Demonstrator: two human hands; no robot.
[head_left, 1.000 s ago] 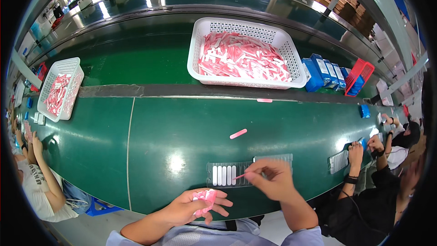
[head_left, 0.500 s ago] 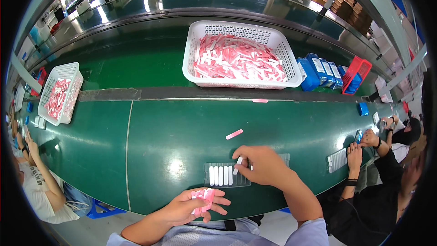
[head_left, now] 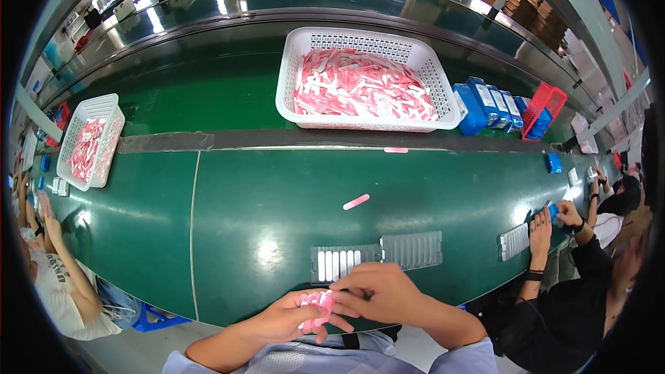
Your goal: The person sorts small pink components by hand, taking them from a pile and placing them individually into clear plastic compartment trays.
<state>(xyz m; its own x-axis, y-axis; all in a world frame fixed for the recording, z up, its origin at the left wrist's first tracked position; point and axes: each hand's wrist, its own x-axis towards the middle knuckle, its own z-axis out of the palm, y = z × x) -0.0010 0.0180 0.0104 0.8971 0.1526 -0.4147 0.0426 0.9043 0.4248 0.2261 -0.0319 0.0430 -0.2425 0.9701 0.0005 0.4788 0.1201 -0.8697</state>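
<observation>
At the far left a small white basket (head_left: 89, 140) of pink and white sticks sits on the green surface (head_left: 235, 221). Near the front edge the left hand (head_left: 291, 315) is closed on a bundle of pink sticks (head_left: 316, 303), and the right hand (head_left: 384, 292) meets it, fingers pinching at that bundle. Just beyond lies a clear slotted tray (head_left: 376, 256): its left slots hold white sticks, while the right half looks empty, so filling seems under halfway. One loose pink stick (head_left: 356, 201) lies farther out, before the large basket (head_left: 367, 79).
</observation>
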